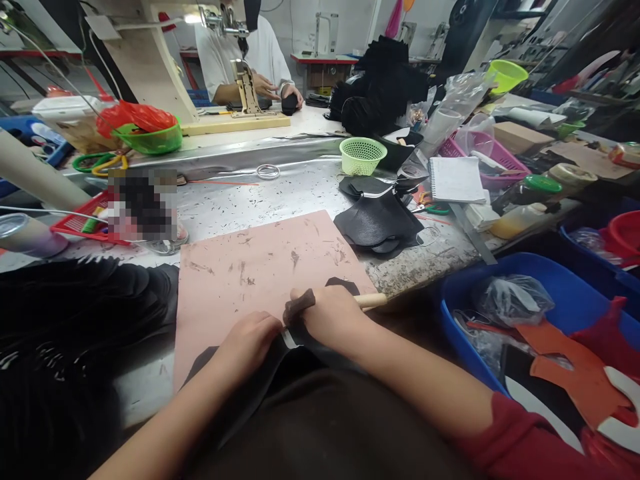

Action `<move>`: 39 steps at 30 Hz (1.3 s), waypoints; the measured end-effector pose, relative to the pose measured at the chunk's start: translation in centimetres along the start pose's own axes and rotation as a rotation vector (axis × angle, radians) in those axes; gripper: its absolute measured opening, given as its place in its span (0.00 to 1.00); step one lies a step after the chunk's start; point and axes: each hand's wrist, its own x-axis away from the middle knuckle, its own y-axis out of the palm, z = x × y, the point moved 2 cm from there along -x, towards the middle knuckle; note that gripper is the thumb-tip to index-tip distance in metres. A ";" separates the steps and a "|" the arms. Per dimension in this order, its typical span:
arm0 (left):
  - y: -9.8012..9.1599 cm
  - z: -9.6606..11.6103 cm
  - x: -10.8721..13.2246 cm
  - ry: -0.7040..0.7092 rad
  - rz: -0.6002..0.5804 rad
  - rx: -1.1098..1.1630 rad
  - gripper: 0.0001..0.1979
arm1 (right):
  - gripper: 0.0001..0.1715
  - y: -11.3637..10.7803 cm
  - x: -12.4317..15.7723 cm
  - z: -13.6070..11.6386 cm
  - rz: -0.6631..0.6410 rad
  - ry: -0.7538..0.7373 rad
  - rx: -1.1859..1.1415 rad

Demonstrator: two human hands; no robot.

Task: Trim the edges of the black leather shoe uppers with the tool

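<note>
My left hand (253, 340) is closed on the edge of a black leather-like piece (273, 367), fingers bent down at the near edge of a pink board (270, 260). A small white strip (289, 339) shows on the piece between my hands. My right hand (333, 319), close beside the left, is wrapped round a tool with a pale wooden handle (371, 300); its working end is hidden. A dark covering (300, 305) lies along a finger or the thumb of that hand. More black material (343, 285) shows just behind the right hand.
Stacked black pieces (75, 313) fill the left side. Cut black pieces (380, 213) and a green basket (363, 157) stand beyond the board. A blue bin (450, 313) of scraps is at right. Across the table, a person (273, 53) works behind a sewing machine (160, 60).
</note>
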 end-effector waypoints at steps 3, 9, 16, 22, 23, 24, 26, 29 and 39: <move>-0.2 -0.1 0.4 -0.002 -0.009 0.010 0.15 | 0.11 0.3 0.2 -0.3 -0.042 -0.016 -0.002; -0.3 -0.9 1.1 0.048 -0.009 0.023 0.15 | 0.12 0.3 0.3 -0.6 0.020 -0.036 0.012; -0.4 -1.7 1.8 0.053 -0.036 0.037 0.14 | 0.12 -0.3 0.0 -1.5 0.006 -0.062 0.033; -1.0 -1.9 2.5 0.010 -0.090 -0.019 0.16 | 0.10 -0.5 -0.4 -2.2 -0.106 -0.073 -0.005; -1.1 -1.9 2.6 0.001 -0.099 -0.016 0.16 | 0.11 -0.4 -0.5 -2.3 -0.078 -0.071 -0.008; -1.2 -2.0 2.8 0.000 -0.102 -0.007 0.16 | 0.11 -0.3 -0.6 -2.3 -0.061 -0.074 -0.005; -1.4 -2.2 3.0 0.009 -0.103 0.007 0.17 | 0.12 0.1 -0.7 -2.5 -0.081 -0.070 0.019; -1.6 -2.6 3.5 0.004 -0.122 -0.015 0.16 | 0.11 0.6 -1.0 -3.1 -0.179 -0.100 -0.011; -1.8 -3.8 5.3 0.047 -0.065 -0.094 0.17 | 0.11 1.1 -1.5 -4.9 -0.126 -0.145 -0.002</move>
